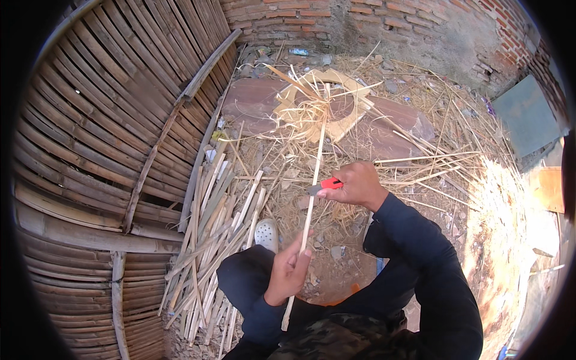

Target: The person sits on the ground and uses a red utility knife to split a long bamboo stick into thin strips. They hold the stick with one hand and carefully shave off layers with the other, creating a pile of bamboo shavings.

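Note:
A long, thin bamboo strip (pixel 309 217) runs from my lap up to a pile of pale shavings (pixel 312 114). My left hand (pixel 288 273) is closed round its lower part, with the tail end sticking out below. In my right hand (pixel 360 183) is a red utility knife (pixel 331 183), its grey blade laid against the strip around mid-length. The strip's far end lies over a ring-shaped piece of tan board (pixel 354 123), where curled shavings gather. Part of the knife's handle is hidden by my fingers.
A heap of split bamboo sticks (pixel 207 240) lies to my left, beside a bamboo slat wall (pixel 108 120). Flat brown slabs (pixel 396 129) sit under the ring. A brick wall (pixel 408 36) stands at the back, a grey-green panel (pixel 528 114) at the right. Loose strips litter the ground.

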{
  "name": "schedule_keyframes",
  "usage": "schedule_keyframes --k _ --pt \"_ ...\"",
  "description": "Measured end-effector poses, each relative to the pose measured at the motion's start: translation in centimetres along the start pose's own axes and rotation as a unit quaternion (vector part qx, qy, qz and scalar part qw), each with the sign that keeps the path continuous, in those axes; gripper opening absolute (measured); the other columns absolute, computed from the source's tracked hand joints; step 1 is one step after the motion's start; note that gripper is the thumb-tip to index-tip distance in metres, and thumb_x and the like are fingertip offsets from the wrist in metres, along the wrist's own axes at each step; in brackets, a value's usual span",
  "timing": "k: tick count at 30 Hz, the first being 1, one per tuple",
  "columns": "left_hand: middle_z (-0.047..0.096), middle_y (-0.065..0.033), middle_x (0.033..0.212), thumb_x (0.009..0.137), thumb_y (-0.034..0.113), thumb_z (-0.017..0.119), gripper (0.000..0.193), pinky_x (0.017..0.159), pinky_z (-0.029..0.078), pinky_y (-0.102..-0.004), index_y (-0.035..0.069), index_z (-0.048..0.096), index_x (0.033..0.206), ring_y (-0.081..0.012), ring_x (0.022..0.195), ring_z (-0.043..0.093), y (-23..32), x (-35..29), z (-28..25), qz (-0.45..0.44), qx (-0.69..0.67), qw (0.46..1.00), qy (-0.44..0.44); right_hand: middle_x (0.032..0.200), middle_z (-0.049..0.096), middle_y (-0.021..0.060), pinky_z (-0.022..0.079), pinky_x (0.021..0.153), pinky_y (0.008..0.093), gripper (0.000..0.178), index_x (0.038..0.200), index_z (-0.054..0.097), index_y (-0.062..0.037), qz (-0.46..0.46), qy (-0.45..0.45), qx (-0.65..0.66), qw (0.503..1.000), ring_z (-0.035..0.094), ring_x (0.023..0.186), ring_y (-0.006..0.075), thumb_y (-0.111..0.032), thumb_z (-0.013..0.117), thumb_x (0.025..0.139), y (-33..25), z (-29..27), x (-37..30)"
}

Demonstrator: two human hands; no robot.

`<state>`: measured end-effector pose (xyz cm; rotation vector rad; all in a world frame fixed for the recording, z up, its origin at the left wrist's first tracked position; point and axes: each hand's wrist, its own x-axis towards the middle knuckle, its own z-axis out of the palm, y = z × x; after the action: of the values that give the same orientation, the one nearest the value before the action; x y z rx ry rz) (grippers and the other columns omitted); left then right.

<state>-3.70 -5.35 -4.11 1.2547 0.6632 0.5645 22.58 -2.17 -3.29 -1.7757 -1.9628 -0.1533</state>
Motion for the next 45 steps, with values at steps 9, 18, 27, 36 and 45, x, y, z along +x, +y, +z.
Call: schedule_keyframes --k 9,18,27,36,45 --pt "0.042 0.0096 0.07 0.098 0.004 0.045 0.043 0.049 0.024 -0.0172 -0.001 0.04 0.14 0.0019 0.055 0.031 0.9 -0.2 1.2 0.0 0.005 0.999 -0.041 0.055 0.059 0.0144 0.046 0.05 0.0424 0.062 0.065 0.068 -0.0088 0.179 0.091 -0.085 0.976 0.062 0.055 0.0321 -0.067 0.054 0.081 8.7 -0.8 2.5" --pt "0.046 0.0076 0.082 0.097 0.003 0.047 0.045 0.053 0.027 -0.0157 -0.003 0.04 0.141 0.0019 0.062 0.034 -0.4 0.8 1.3 0.013 0.007 1.0 0.016 0.051 0.05 0.0099 0.038 0.046 0.0403 0.066 0.059 0.058 -0.0048 0.379 -0.107 0.382 0.836 0.046 0.045 0.0265 -0.062 0.047 0.091 8.8 -0.5 2.6" --pt "0.052 0.0015 0.095 0.097 0.002 0.048 0.048 0.068 0.038 -0.0156 -0.007 0.034 0.142 -0.0008 0.08 0.045 -0.1 0.9 0.5 0.012 -0.007 0.998 0.057 0.048 0.05 0.0087 0.039 0.044 0.0416 0.062 0.057 0.056 -0.0084 -0.027 -0.108 0.13 0.985 0.054 0.045 0.029 -0.066 0.057 0.081 -1.1 0.5 -1.4" --pt "0.051 0.0021 0.096 0.098 0.002 0.047 0.047 0.064 0.036 -0.014 -0.006 0.035 0.142 0.0005 0.075 0.042 -0.5 0.3 0.2 -0.056 -0.027 0.998 0.01 0.051 0.059 0.0121 0.046 0.047 0.0403 0.07 0.069 0.071 -0.0107 0.151 -0.065 -0.049 0.985 0.062 0.053 0.0302 -0.076 0.048 0.079 2.7 -0.3 1.4" --pt "0.039 0.0099 0.063 0.097 0.007 0.048 0.045 0.046 0.022 -0.0185 0.0 0.039 0.141 0.0014 0.049 0.031 -0.4 0.5 0.3 -0.013 -0.024 0.999 0.036 0.049 0.057 0.0075 0.042 0.041 0.0385 0.06 0.063 0.067 -0.0124 0.016 -0.063 0.067 0.996 0.058 0.044 0.0274 -0.071 0.059 0.075 -2.7 0.9 -1.5"
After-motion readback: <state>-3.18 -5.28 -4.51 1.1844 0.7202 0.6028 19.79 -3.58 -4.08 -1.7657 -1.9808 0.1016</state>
